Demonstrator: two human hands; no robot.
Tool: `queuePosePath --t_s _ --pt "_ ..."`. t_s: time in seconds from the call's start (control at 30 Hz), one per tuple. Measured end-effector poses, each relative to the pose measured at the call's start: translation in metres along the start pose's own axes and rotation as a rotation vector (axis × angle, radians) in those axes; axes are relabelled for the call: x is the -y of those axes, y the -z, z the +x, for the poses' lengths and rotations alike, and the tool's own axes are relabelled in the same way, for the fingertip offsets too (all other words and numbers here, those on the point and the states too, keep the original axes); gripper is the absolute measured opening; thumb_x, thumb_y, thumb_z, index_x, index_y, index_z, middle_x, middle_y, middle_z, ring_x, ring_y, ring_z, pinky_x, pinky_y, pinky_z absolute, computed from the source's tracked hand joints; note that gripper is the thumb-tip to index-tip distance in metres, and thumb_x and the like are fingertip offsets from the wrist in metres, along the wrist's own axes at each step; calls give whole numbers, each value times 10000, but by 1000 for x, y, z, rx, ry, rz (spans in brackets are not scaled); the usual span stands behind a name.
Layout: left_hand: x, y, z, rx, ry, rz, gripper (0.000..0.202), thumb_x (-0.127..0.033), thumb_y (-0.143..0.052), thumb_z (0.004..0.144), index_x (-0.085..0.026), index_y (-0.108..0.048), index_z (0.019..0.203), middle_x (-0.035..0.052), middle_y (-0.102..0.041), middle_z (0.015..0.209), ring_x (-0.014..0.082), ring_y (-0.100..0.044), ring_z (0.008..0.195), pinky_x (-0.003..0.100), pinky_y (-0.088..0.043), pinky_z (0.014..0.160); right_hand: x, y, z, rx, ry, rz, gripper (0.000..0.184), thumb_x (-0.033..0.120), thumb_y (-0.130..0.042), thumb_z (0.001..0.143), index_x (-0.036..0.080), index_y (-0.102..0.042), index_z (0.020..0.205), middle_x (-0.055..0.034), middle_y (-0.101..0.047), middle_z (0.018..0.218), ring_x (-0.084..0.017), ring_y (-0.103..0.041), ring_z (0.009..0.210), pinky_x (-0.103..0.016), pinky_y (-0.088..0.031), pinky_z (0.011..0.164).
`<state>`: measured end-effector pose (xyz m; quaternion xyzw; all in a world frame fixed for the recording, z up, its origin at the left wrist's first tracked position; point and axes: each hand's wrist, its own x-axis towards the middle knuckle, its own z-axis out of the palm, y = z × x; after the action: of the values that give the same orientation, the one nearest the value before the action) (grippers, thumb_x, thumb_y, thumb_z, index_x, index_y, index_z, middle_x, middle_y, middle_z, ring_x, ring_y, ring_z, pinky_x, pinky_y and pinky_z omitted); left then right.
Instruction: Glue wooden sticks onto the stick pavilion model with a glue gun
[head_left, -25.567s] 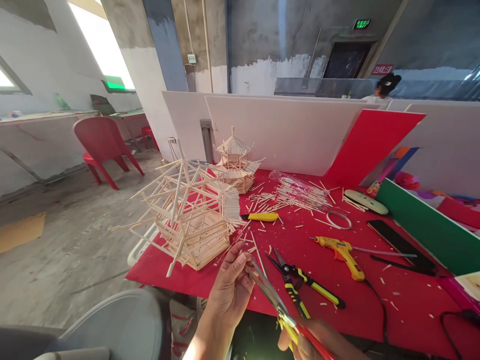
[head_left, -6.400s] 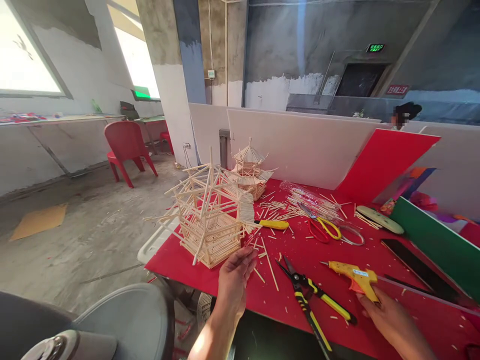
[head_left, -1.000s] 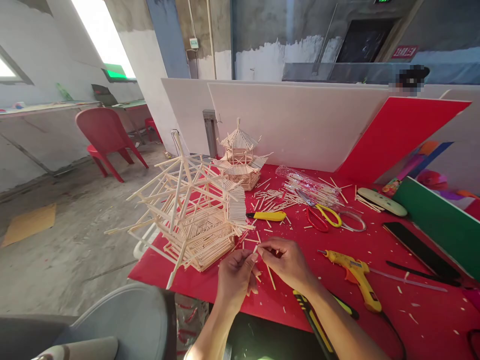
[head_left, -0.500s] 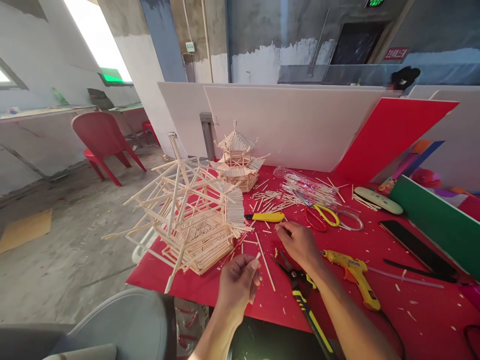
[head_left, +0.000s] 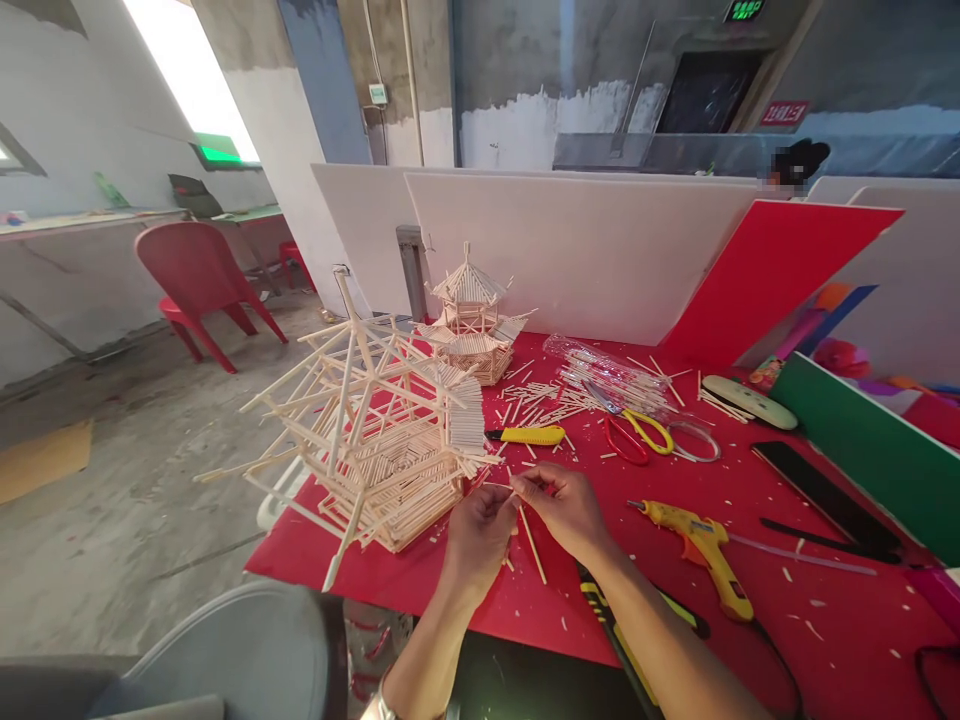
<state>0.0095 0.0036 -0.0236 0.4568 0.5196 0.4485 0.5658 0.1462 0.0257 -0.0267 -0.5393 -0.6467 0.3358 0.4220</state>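
Observation:
My left hand (head_left: 481,532) is closed, its fingertips pinched on a short wooden stick that is now mostly hidden by the fingers. My right hand (head_left: 564,512) is closed too, thumb and forefinger meeting the left fingertips; what it pinches is too small to make out. Below the hands a longer loose stick (head_left: 535,550) lies on the red tabletop. To the left stands a large open pavilion frame of sticks (head_left: 367,430), its roof part covered by a row of sticks. Black-and-yellow cutters (head_left: 596,605) lie partly under my right forearm.
A small finished-looking stick pavilion (head_left: 470,320) stands behind. Beyond my hands lie a yellow utility knife (head_left: 532,435), scissors (head_left: 646,430) and a plastic bag of sticks (head_left: 611,370). A yellow glue gun (head_left: 701,545) rests at right, near a black phone-like slab (head_left: 821,495).
My right hand has moved left and down, from above the cutters to my left fingertips. The left hand stays nearly in place, and its stick is now mostly covered.

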Motion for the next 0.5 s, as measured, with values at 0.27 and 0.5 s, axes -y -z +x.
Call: queuePosePath --t_s 0.27,0.5 --pt "14 -9 12 -137 -258 607 275 -175 -524 802 -205 -497 530 -27 -438 479 137 -403 480 283 -196 515 17 29 -12 -341 -75 -46 350 538 -604 855 211 -719 804 -36 -704 727 -177 -608 665 -264 -456 611" --pt "10 -14 13 -132 -331 519 224 -258 -604 799 -195 -606 584 13 -582 571 151 -497 558 271 -300 552 -3 39 -5 -269 -289 296 463 608 -710 732 184 -740 917 -38 -695 728 -160 -586 632 -243 -432 526"
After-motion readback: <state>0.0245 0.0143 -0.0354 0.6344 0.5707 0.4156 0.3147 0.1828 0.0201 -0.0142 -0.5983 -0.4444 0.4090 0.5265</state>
